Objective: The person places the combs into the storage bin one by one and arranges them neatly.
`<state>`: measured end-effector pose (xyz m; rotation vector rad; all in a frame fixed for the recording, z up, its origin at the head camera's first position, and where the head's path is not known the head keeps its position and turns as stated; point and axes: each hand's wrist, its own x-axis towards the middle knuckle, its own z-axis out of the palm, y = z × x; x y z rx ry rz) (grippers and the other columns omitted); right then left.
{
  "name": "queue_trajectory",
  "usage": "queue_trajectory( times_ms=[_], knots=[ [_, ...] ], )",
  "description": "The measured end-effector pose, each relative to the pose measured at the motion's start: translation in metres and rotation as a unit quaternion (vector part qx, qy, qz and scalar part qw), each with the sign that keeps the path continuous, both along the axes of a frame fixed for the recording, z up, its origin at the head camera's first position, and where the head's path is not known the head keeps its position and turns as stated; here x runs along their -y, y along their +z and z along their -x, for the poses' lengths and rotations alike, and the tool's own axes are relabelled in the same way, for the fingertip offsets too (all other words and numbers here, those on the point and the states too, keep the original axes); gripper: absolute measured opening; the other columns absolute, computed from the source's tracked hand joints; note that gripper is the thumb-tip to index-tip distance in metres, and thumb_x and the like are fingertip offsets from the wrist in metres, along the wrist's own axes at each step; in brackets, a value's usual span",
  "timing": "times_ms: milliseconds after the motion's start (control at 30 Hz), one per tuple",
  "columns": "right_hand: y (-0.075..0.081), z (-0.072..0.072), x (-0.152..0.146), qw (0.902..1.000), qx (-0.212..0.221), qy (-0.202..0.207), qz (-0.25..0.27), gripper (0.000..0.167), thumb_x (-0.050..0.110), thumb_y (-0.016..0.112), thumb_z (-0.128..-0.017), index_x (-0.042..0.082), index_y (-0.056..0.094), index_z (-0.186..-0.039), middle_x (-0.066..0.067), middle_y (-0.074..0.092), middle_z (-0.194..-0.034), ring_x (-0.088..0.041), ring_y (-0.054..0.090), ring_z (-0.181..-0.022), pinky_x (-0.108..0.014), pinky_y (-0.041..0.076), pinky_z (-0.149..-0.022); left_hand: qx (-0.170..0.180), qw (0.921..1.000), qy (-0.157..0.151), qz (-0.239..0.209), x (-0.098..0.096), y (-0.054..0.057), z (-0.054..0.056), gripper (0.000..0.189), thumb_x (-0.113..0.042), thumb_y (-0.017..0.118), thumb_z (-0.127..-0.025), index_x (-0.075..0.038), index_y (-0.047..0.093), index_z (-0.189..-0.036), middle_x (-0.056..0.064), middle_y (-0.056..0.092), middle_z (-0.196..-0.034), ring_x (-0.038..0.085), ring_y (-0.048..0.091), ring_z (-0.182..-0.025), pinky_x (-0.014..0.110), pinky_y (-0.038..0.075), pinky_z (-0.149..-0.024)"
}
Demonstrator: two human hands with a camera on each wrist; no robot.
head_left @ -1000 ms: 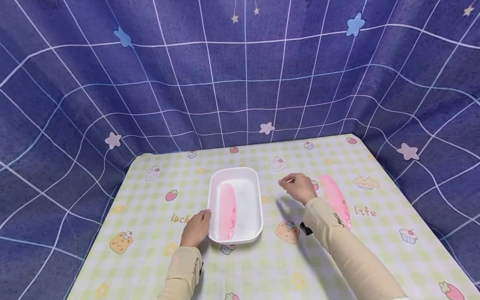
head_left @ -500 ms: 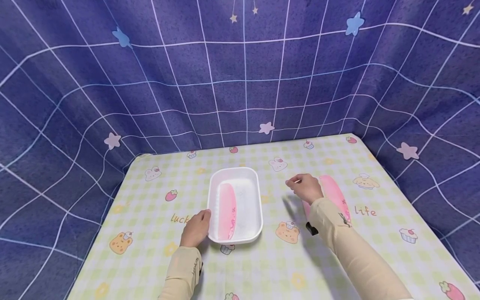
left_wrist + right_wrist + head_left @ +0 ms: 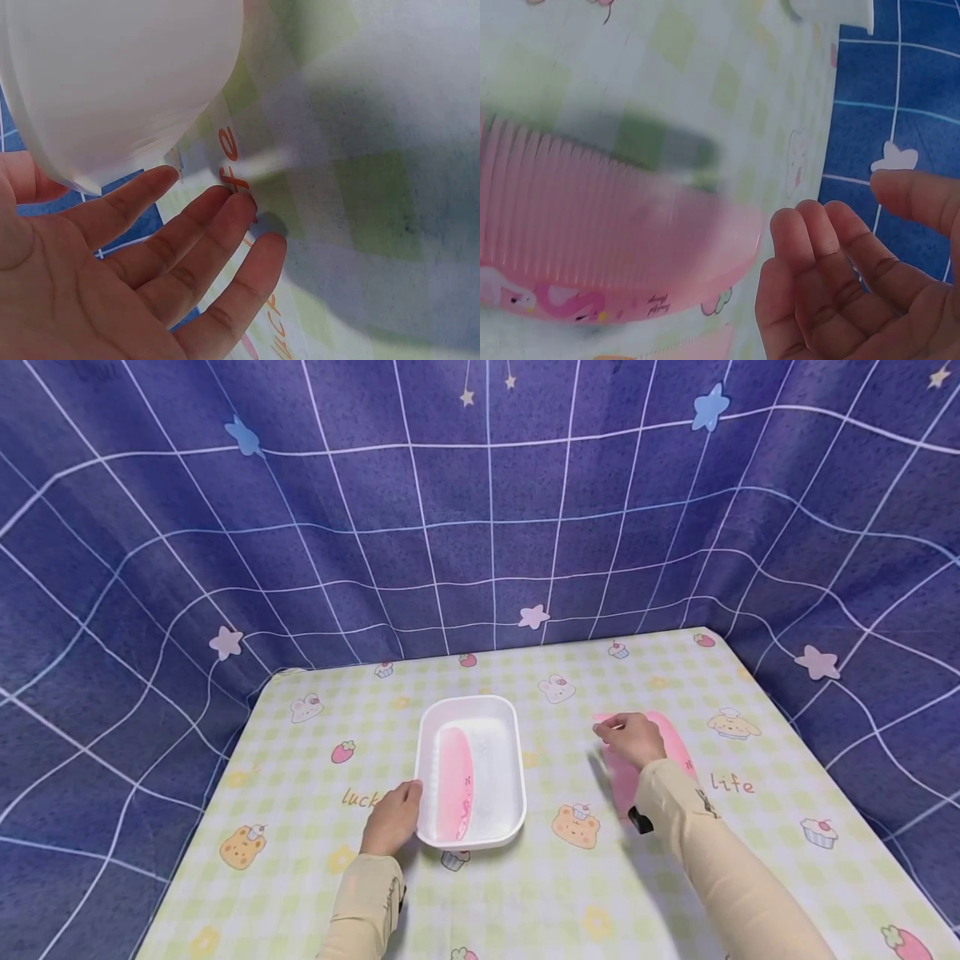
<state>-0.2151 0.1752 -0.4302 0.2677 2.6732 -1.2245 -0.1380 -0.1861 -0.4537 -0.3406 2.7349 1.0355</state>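
Right hand (image 3: 632,739) relaxed, unloaded, held over 2 pink combs (image 3: 607,225) laid on cloth (image 3: 525,902); left hand (image 3: 392,818) loosely extended, white tray (image 3: 522,793) touched. Combs probably light, stiff, slick, teeth (image 3: 547,195) brittle: best pinched across spine (image 3: 562,300). 3rd comb (image 3: 452,785) laid in tray.

Figure: Your head view looks forward and down over the white tray (image 3: 498,777) from its near side; your left-wrist view, facing it closely from the left, shares it; your right-wrist view, right of it, looks closely across pink combs (image 3: 615,217) the head view shares
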Motion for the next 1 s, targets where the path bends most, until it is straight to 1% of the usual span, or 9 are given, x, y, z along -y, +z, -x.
queue_trajectory(
  times_ms=[133,267,400,567,667,733,900,1000],
  knots=[
    [-0.001,0.0,-0.006,0.9998,0.013,-0.016,0.007,0.04,0.032,0.06,-0.1,-0.002,0.067,-0.121,-0.021,0.072,-0.11,-0.031,0.065,-0.098,-0.044,0.05,-0.085,0.0,1.0,0.0,0.0,0.0,0.0,0.0,0.057,-0.035,0.03,-0.11,0.004,0.049,-0.146,0.028,0.051,-0.146,0.049,0.045,-0.135,0.06,0.036,-0.112],
    [-0.004,-0.001,-0.011,0.9989,0.029,-0.034,0.012,0.042,0.033,0.06,-0.101,-0.002,0.066,-0.124,-0.019,0.07,-0.112,-0.031,0.064,-0.099,-0.044,0.051,-0.084,-0.005,1.0,-0.004,0.004,0.0,-0.002,0.001,0.056,-0.035,0.03,-0.11,0.004,0.05,-0.146,0.028,0.051,-0.145,0.049,0.046,-0.135,0.06,0.036,-0.112],
    [-0.005,-0.002,-0.014,0.9982,0.034,-0.048,0.016,0.043,0.033,0.061,-0.1,-0.002,0.065,-0.125,-0.018,0.07,-0.112,-0.031,0.064,-0.101,-0.044,0.051,-0.086,-0.01,0.9999,-0.006,0.006,0.0,-0.003,0.001,0.056,-0.034,0.031,-0.11,0.005,0.05,-0.145,0.028,0.052,-0.145,0.05,0.046,-0.134,0.06,0.036,-0.112],
    [-0.008,-0.003,-0.018,0.997,0.037,-0.065,0.021,0.04,0.031,0.062,-0.099,-0.001,0.067,-0.122,-0.016,0.068,-0.11,-0.029,0.062,-0.096,-0.042,0.05,-0.083,-0.007,1.0,-0.003,0.004,-0.001,-0.001,0.001,0.056,-0.035,0.03,-0.11,0.005,0.049,-0.146,0.028,0.051,-0.145,0.05,0.046,-0.135,0.06,0.036,-0.112],
    [-0.011,-0.004,-0.02,0.9965,0.039,-0.072,0.017,0.038,0.03,0.063,-0.098,-0.001,0.067,-0.12,-0.015,0.067,-0.109,-0.027,0.06,-0.092,-0.039,0.049,-0.079,-0.001,1.0,0.0,0.002,-0.001,0.0,0.0,0.057,-0.036,0.03,-0.11,0.004,0.049,-0.147,0.028,0.05,-0.146,0.049,0.045,-0.135,0.06,0.036,-0.112],
    [-0.013,-0.004,-0.022,0.9965,0.039,-0.073,0.012,0.038,0.03,0.064,-0.097,-0.001,0.068,-0.12,-0.016,0.067,-0.109,-0.028,0.059,-0.091,-0.039,0.049,-0.079,0.001,1.0,0.001,0.003,0.0,-0.001,0.0,0.057,-0.036,0.03,-0.111,0.004,0.049,-0.147,0.028,0.05,-0.146,0.049,0.045,-0.135,0.06,0.036,-0.112],
    [-0.018,-0.006,-0.023,0.9971,0.026,-0.071,-0.008,0.037,0.027,0.066,-0.097,-0.001,0.067,-0.12,-0.021,0.067,-0.117,-0.033,0.059,-0.1,-0.045,0.05,-0.085,0.001,1.0,-0.001,0.006,0.001,-0.002,0.0,0.057,-0.036,0.03,-0.111,0.004,0.049,-0.147,0.028,0.05,-0.146,0.05,0.045,-0.135,0.06,0.036,-0.112],
    [-0.02,-0.007,-0.023,0.9969,0.018,-0.073,-0.025,0.035,0.025,0.067,-0.096,0.0,0.068,-0.12,-0.022,0.067,-0.12,-0.034,0.059,-0.102,-0.048,0.049,-0.087,-0.003,1.0,-0.004,0.005,0.001,-0.002,0.0,0.057,-0.036,0.03,-0.111,0.004,0.049,-0.146,0.028,0.05,-0.146,0.05,0.045,-0.135,0.061,0.036,-0.112]
  ],
)
